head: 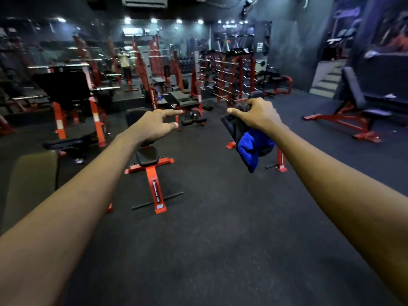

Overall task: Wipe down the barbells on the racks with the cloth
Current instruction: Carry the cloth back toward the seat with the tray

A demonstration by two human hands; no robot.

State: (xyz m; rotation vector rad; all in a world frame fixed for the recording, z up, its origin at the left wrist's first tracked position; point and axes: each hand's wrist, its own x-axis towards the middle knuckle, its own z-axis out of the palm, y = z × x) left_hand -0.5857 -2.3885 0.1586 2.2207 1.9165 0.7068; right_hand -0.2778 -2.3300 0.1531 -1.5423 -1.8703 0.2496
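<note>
Ahead, 1 right hand (258, 115) grips 1 blue-and-black cloth (249, 149), 1 left hand (154, 127) spreads relaxed fingers, and barbells (221, 81) lie tiered in 1 red rack (241, 71) well beyond both hands.

Dim gym, ceiling spotlights (152, 20) glaring at back, soft motion blur, wide-angle edge distortion.

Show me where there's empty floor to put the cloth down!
The floor is bare in front, nearer than the small bench. Another bare stretch lies between the cloth and the slanted bench on the right. Far back, around the barbell racks, and on the left it is crowded.
</note>
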